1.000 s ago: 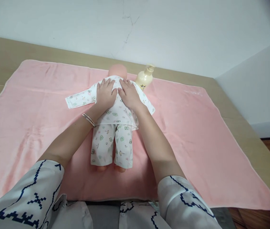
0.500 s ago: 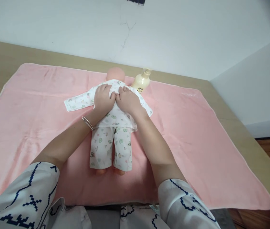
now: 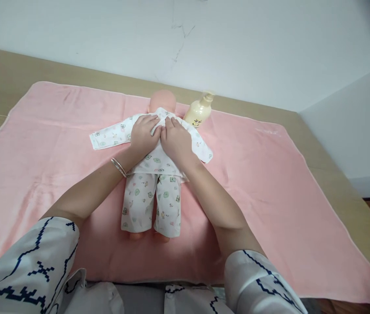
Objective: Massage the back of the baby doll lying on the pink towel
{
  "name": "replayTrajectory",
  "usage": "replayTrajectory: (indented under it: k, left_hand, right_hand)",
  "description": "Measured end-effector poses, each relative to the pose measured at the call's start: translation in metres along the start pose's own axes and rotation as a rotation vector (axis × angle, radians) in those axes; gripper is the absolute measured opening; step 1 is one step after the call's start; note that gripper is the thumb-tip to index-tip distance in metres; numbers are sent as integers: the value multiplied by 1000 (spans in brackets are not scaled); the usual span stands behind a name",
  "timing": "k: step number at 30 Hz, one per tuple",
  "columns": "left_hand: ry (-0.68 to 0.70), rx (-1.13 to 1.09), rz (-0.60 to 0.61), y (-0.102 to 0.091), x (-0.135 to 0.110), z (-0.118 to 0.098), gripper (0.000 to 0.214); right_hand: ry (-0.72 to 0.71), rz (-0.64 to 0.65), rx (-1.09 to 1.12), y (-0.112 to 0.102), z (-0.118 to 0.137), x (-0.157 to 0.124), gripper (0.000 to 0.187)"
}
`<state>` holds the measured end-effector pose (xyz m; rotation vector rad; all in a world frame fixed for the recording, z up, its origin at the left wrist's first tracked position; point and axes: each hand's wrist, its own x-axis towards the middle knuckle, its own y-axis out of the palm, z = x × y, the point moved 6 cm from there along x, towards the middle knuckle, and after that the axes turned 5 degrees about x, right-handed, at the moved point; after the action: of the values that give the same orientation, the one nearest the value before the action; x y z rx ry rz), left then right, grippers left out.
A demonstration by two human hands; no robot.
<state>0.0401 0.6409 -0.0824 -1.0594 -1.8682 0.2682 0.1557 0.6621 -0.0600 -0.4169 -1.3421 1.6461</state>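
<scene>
A baby doll (image 3: 162,101) lies face down, its bare head away from me and its feet towards me. It wears a white printed top (image 3: 152,164) and matching trousers (image 3: 167,205). My left hand (image 3: 144,136) rests flat on the left of the doll's upper back, fingers stretched out. Beside it, my right hand (image 3: 176,141) lies flat on the right of the upper back. The two thumbs meet or nearly meet at the middle. Both palms are hidden, and neither hand grips anything. A bracelet (image 3: 119,167) circles my left wrist.
Under the doll a pink blanket (image 3: 270,196) is spread over a wooden table (image 3: 345,187). A cream pump bottle (image 3: 199,110) lies tilted by the doll's right shoulder, near the back edge. A white wall (image 3: 253,52) rises behind the table.
The view has shifted slightly, so the doll's head and the bottle sit a little further right. My right hand's fingers have drawn closer together and point more straight ahead; both hands stay on the back.
</scene>
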Motion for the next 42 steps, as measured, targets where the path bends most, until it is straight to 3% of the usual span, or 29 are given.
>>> replayTrajectory:
  k: [6, 11, 17, 20, 24, 29, 36, 39, 42]
  left_hand:
    - [-119, 54, -45, 3, -1, 12, 40]
    - [-23, -1, 29, 8, 2, 7, 37]
    - [32, 60, 24, -1, -3, -3, 30]
    - [-26, 116, 2, 1, -4, 2, 32]
    - [-112, 153, -17, 10, -1, 17, 43]
    - [-24, 135, 17, 15, 3, 16, 39]
    - [143, 150, 69, 2, -1, -1, 33]
    - [93, 154, 47, 0, -3, 1, 33]
    - [-8, 150, 37, 2, -4, 7, 36]
  right_hand:
    - [-6, 70, 63, -1, -8, 9, 55]
    - [-66, 116, 71, 8, -17, 22, 59]
    - [-72, 71, 56, -1, 4, 4, 53]
    - [-79, 55, 80, -6, 5, 2, 49]
    - [-79, 83, 139, -1, -14, 15, 52]
    - [-134, 90, 141, 7, -24, 24, 55]
    - [13, -41, -46, -2, 13, -8, 43]
    - [13, -8, -62, -4, 15, -10, 43]
    - [2, 45, -6, -1, 2, 0, 49]
